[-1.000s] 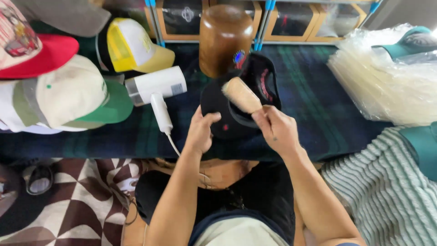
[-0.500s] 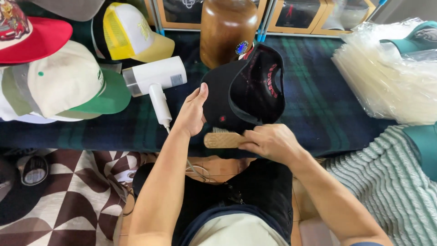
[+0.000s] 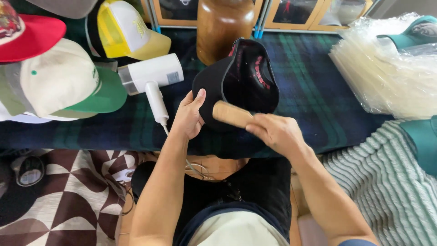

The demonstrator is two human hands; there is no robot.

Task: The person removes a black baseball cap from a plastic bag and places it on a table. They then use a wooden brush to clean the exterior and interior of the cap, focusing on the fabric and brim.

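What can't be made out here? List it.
- Brush bristles: head view, turned down against the black cap.
- Right hand fingers: curled under, hidden by its own back.
- Red cap: cut off by the left edge.
- Wooden jar: top cut off by the upper edge.

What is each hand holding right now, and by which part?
Left hand grips the black cap by its lower left edge; right hand holds the wooden brush by its near end.

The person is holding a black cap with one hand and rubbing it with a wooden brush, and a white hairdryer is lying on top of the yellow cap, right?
Not quite. In the head view the left hand holds the black cap and the right hand works the wooden brush, but the white hairdryer lies on the dark plaid cloth, beside the yellow cap.
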